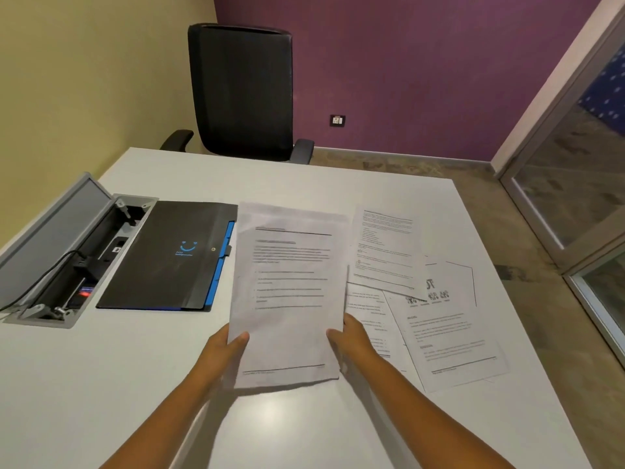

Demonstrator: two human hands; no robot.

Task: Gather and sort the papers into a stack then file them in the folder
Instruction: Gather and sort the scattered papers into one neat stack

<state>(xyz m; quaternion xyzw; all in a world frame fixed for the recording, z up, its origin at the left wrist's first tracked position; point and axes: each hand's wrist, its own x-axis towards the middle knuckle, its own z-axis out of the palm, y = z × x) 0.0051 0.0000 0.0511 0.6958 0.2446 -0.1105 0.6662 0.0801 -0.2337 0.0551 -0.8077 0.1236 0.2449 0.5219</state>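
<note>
Both hands (287, 343) pinching paper stack (287, 292) by its sides, beside closed black folder (169, 255).

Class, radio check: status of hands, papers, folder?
Both hands grip one stack. Three loose sheets remain right. Folder closed, left. Nothing in the way.

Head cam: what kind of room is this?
Likely an office or small meeting room: a black mesh-backed swivel chair at a white table with an open grey cable and power box, plus a glass partition on the right.
</note>
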